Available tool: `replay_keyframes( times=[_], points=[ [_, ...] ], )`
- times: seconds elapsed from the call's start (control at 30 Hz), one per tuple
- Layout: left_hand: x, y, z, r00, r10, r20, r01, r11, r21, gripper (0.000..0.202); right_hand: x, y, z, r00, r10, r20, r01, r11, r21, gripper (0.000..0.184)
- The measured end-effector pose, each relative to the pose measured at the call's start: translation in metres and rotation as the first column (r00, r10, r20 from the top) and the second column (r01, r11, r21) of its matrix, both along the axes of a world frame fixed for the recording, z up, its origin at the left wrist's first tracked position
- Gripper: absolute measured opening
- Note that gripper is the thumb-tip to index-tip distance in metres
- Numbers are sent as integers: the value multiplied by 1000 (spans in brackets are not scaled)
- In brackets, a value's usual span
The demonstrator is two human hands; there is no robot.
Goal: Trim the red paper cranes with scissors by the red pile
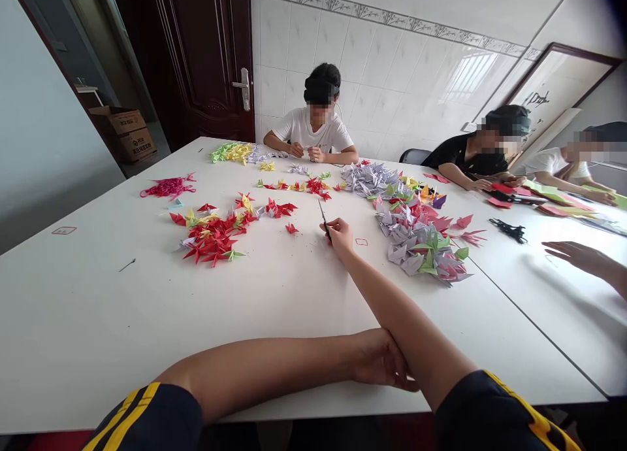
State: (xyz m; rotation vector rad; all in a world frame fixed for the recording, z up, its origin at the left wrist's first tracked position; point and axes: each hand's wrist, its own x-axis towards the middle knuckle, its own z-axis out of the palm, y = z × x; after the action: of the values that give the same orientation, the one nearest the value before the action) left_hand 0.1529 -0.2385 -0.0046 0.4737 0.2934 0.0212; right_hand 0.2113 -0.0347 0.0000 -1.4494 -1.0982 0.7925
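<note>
My right hand (339,234) reaches out over the white table, its fingers closed on a slim pointed tool (324,218) with a dark handle; its exact kind is too small to tell. Near its tip lies a single red paper crane (291,229). My left hand (379,359) rests at the table's front edge, beneath and against my right forearm. Its fingers are loosely bent and partly apart, with nothing visible in them. Left of the tool spreads a pile of red, yellow and white paper cranes (213,235); a larger pile of grey, pink and green cranes (424,242) lies to the right.
Pink cords (169,187) and yellow and green folded pieces (238,152) lie at the far left of the white table (147,333). A black bundle (508,231) sits at right, near another person's hand (582,258). Several people sit around the table, one opposite (313,127).
</note>
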Motion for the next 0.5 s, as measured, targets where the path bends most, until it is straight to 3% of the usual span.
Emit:
replay_keyframes(
  times=[0.17,0.33,0.5],
  points=[
    [9,-10,-9,988,-71,139,79,995,-55,52,1,1,-2,1000,-5,8,5,1000,0,29],
    [17,-22,-19,959,-242,148,240,970,30,32,1,2,-4,1000,-4,27,4,1000,4,29],
    [22,-24,-17,965,42,258,-45,999,8,50,3,4,-7,999,-1,39,0,1000,2,29]
  ],
)
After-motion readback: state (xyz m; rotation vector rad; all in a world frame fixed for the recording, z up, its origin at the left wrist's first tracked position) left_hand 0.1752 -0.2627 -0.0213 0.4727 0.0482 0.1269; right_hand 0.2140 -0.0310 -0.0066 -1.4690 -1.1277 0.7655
